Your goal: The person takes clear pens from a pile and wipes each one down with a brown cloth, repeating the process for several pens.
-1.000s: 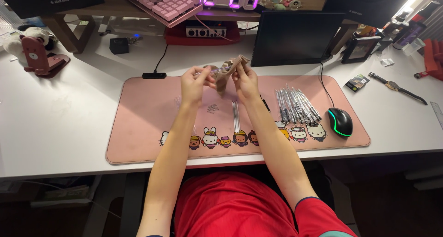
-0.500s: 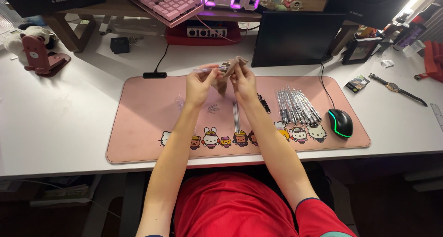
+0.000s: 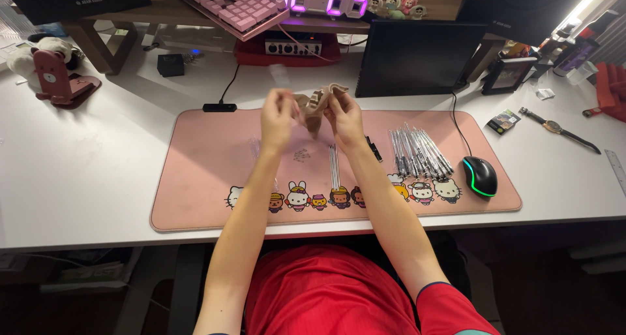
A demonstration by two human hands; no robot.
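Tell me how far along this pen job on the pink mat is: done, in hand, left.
Done, by the look of it: a row of pens lies beside the mouse. In hand: the left hand and right hand each pinch a small brown pouch above the mat. Left, it seems: thin rods and tiny loose parts lying below the hands.

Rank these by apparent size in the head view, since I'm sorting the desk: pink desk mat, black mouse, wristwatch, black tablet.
1. pink desk mat
2. black tablet
3. black mouse and wristwatch: too alike to rank; the watch is longer, the mouse bulkier.
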